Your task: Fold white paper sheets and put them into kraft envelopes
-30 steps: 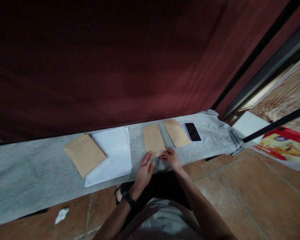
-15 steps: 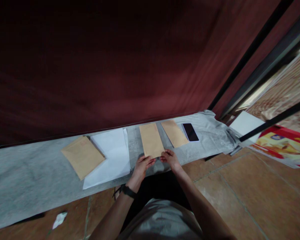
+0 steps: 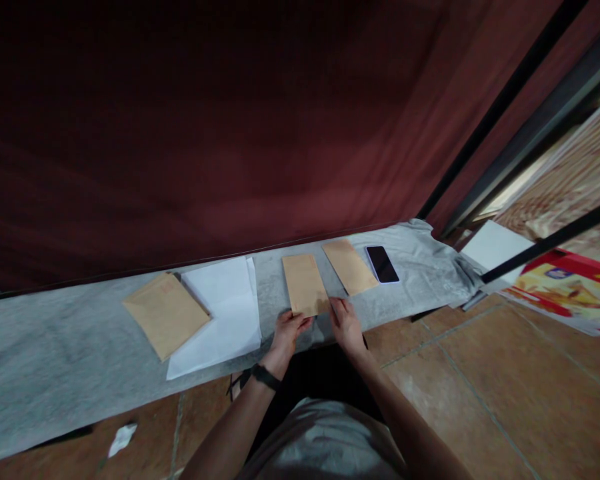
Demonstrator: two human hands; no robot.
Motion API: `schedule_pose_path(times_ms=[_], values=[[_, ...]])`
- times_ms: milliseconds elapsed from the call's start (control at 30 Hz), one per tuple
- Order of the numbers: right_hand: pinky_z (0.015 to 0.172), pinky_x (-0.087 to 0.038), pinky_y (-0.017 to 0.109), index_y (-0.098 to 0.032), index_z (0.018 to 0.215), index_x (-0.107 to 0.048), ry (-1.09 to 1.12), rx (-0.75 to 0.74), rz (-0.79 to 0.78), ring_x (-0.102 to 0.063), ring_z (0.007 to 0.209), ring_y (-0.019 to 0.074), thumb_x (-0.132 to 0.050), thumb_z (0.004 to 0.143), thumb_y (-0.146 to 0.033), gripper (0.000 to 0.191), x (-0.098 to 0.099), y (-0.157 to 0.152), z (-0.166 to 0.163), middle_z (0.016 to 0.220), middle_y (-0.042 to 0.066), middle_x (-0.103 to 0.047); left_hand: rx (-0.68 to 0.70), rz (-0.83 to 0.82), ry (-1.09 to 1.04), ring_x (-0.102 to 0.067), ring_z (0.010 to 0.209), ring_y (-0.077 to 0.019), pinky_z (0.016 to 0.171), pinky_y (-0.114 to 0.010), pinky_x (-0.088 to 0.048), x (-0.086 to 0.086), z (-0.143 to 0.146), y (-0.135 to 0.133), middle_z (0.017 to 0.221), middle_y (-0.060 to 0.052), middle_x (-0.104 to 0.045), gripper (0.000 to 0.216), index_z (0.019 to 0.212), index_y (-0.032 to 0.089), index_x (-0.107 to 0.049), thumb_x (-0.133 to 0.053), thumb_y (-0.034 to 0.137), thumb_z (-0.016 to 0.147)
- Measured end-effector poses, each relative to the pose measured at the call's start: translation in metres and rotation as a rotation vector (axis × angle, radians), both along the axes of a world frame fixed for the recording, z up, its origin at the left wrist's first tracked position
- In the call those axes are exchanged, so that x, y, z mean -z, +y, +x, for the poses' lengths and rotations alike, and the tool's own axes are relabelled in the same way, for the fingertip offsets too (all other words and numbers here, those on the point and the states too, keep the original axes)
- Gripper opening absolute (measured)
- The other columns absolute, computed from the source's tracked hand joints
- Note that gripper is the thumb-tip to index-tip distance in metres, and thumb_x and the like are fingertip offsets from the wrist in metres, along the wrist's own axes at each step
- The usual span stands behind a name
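Note:
A brown paper envelope (image 3: 305,283) lies in front of me, its near end at the front of the grey-covered bench. My left hand (image 3: 287,332) pinches its near left corner, thumb on top and fingers partly beneath. At the near right corner, my right hand (image 3: 347,327) has its fingers closed on the edge; the fingertips are partly hidden. A second brown envelope (image 3: 350,267) rests slanted just to the right, with a dark-screened phone (image 3: 382,264) beyond it. To the left, a stack of brown envelopes (image 3: 167,317) partly covers white paper sheets (image 3: 230,307).
The narrow bench (image 3: 55,353) wears a grey cloth and runs along a dark red curtain (image 3: 230,167). A black metal bar (image 3: 555,240) and a red-and-yellow box (image 3: 570,287) stand at the right. Crumpled white paper (image 3: 123,440) is on the tiled floor.
My right hand has shifted a little to the right and turned at the envelope's corner. The held envelope has moved slightly right and nearer; its red print no longer shows clearly.

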State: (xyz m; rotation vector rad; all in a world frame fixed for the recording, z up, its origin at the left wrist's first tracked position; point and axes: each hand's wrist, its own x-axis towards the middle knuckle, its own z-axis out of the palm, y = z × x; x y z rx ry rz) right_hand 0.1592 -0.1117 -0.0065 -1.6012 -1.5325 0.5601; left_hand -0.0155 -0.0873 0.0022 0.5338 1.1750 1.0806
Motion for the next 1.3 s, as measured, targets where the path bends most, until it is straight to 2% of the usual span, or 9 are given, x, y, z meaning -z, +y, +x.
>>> schedule_pose_path(times_ms=[167, 233, 400, 467, 533, 600, 667, 867, 1300], values=[[0.119, -0.039, 0.048, -0.021, 0.149, -0.052, -0.478, -0.289, 0.151, -0.05, 0.14, 0.0239, -0.045, 0.103, -0.025, 0.046, 0.007, -0.02, -0.005, 0.15, 0.011, -0.056, 0.047, 0.009, 0.019, -0.077, 0.081, -0.0233, 0.088, -0.039, -0.061, -0.006, -0.002, -0.002, 0.09, -0.012, -0.079, 0.026, 0.086, 0.013, -0.067, -0.083, 0.021, 0.068], [0.12, -0.036, 0.05, -0.02, 0.151, -0.048, -0.535, -0.313, 0.143, -0.046, 0.143, 0.0245, -0.045, 0.104, -0.028, 0.047, 0.009, -0.024, -0.005, 0.154, 0.011, -0.052, 0.076, 0.001, 0.055, -0.077, 0.079, -0.0238, 0.082, -0.037, -0.062, -0.008, -0.008, -0.007, 0.084, -0.012, -0.078, 0.024, 0.082, 0.014, -0.064, -0.082, 0.025, 0.071], [0.121, -0.035, 0.049, -0.021, 0.153, -0.046, -0.548, -0.323, 0.152, -0.046, 0.144, 0.0239, -0.046, 0.104, -0.028, 0.05, 0.011, -0.024, -0.003, 0.156, 0.011, -0.05, 0.141, 0.015, 0.253, -0.064, 0.048, -0.0169, 0.051, -0.027, -0.054, -0.006, -0.02, -0.028, 0.055, 0.001, -0.066, 0.026, 0.08, 0.021, -0.059, -0.075, 0.042, 0.079], [0.121, -0.035, 0.05, -0.021, 0.153, -0.047, -0.546, -0.306, 0.164, -0.047, 0.144, 0.024, -0.047, 0.103, -0.027, 0.05, 0.011, -0.024, -0.004, 0.155, 0.011, -0.05, 0.196, 0.205, 0.458, -0.067, 0.057, -0.0177, 0.06, -0.029, -0.057, -0.006, -0.017, -0.031, 0.063, 0.001, -0.068, 0.024, 0.08, 0.023, -0.061, -0.068, 0.045, 0.085], [0.121, -0.035, 0.05, -0.022, 0.152, -0.048, -0.542, -0.292, 0.167, -0.047, 0.143, 0.0242, -0.048, 0.103, -0.025, 0.049, 0.012, -0.024, -0.006, 0.154, 0.011, -0.051, 0.295, 0.497, 0.734, -0.072, 0.085, -0.0215, 0.084, -0.035, -0.058, -0.005, -0.008, -0.026, 0.088, -0.004, -0.075, 0.023, 0.091, 0.024, -0.067, -0.057, 0.045, 0.094], [0.12, -0.036, 0.05, -0.022, 0.15, -0.05, -0.538, -0.287, 0.16, -0.048, 0.143, 0.0245, -0.049, 0.102, -0.023, 0.048, 0.013, -0.024, -0.007, 0.153, 0.01, -0.053, 0.423, 0.735, 0.974, -0.066, 0.118, -0.0252, 0.106, -0.043, -0.05, -0.002, 0.003, -0.012, 0.12, -0.01, -0.073, 0.032, 0.113, 0.023, -0.068, -0.047, 0.042, 0.1], [0.12, -0.036, 0.05, -0.021, 0.147, -0.053, -0.535, -0.281, 0.146, -0.049, 0.142, 0.0247, -0.05, 0.101, -0.023, 0.046, 0.014, -0.024, -0.008, 0.15, 0.011, -0.057, 0.547, 0.871, 1.166, -0.051, 0.139, -0.0275, 0.118, -0.049, -0.039, 0.003, 0.013, 0.008, 0.142, -0.016, -0.061, 0.041, 0.13, 0.017, -0.062, -0.042, 0.039, 0.102], [0.122, -0.033, 0.05, -0.019, 0.144, -0.057, -0.517, -0.236, 0.137, -0.049, 0.142, 0.0249, -0.05, 0.101, -0.024, 0.044, 0.013, -0.024, -0.012, 0.147, 0.01, -0.059, 0.671, 0.927, 1.437, -0.032, 0.152, -0.0282, 0.124, -0.049, -0.026, 0.016, 0.025, 0.06, 0.159, -0.02, -0.042, 0.057, 0.15, 0.008, -0.045, -0.035, 0.038, 0.103], [0.121, -0.032, 0.046, -0.022, 0.149, -0.051, -0.536, -0.222, 0.11, -0.048, 0.142, 0.0236, -0.048, 0.101, -0.024, 0.048, 0.011, -0.023, -0.014, 0.154, 0.007, -0.052, 0.654, 0.856, 1.63, -0.029, 0.154, -0.0291, 0.126, -0.049, -0.018, 0.015, 0.042, 0.124, 0.162, -0.019, -0.039, 0.061, 0.154, 0.008, -0.041, -0.037, 0.042, 0.103]])
